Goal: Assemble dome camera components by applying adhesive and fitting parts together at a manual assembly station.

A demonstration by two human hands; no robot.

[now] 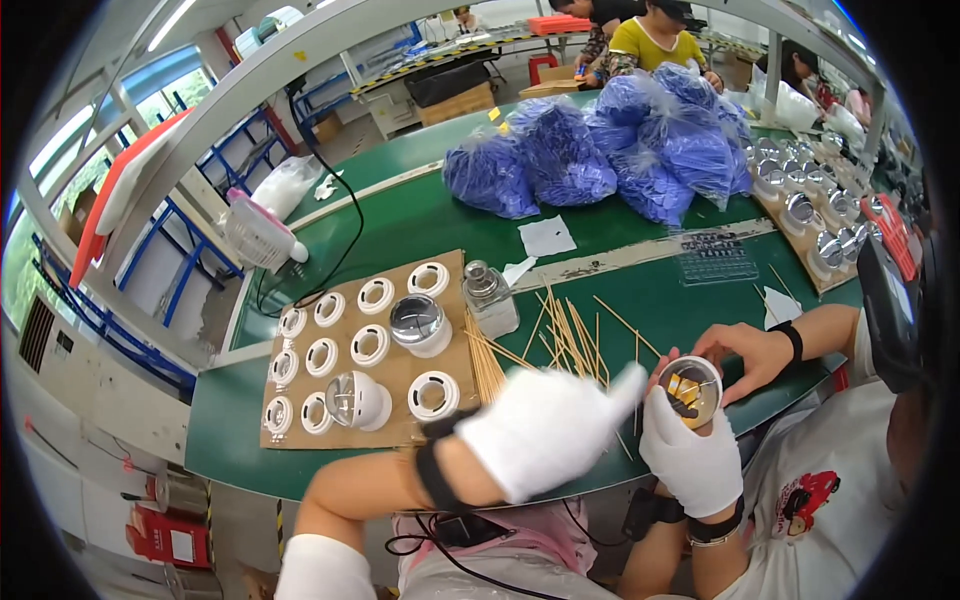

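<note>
Working at a long green table (225,430), facing a heap of clear bags (650,150) packed with blue contents. Having a brown cardboard sheet (396,268) lying at the left, bearing rows of white rings (355,347) and two shiny domed pieces (420,325). Stretching the white-gloved left hand (545,430) over the near edge toward a round piece (690,390), blurring too much for telling whether pinching anything. Gripping that piece with the white-gloved right hand (690,455), wrapping it from the near side, holding it above the table's right part and showing yellow and dark shapes inside its pale rim. Meeting a co-worker's bare hand (750,355) there, curving in close at the right of the rim. Having a squarish clear bottle (490,300) standing just beside the cardboard. Lastly, facing thin wooden sticks (487,362), lying bundled and scattered between cardboard and round piece.
</note>
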